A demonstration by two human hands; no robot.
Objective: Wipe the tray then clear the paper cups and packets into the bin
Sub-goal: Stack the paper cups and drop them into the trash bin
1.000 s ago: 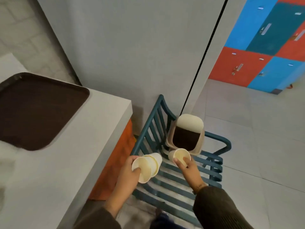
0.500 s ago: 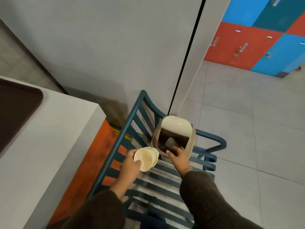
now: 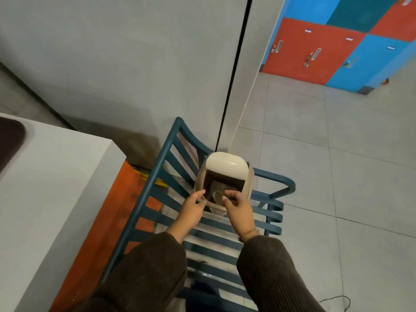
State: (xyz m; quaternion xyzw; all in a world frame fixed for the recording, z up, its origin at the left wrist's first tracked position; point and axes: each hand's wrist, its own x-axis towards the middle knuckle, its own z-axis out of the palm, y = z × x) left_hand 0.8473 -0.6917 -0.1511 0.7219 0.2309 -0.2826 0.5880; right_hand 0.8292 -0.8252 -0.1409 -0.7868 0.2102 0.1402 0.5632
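left hand (image 3: 191,206): at the bin's near rim, fingers loosely spread, nothing in it
right hand (image 3: 238,204): at the bin's mouth, fingers curled apart, nothing held
bin (image 3: 225,168): cream, lid tipped up, standing on a blue slatted chair (image 3: 166,176)
paper cups (image 3: 218,192): pale, lying inside the bin
tray (image 3: 9,140): dark brown, on the grey counter (image 3: 56,188) at far left, well apart from the bin

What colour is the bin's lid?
Cream, or off-white: the bin lid sits above the dark opening. The head view, the only one, shows it clearly.
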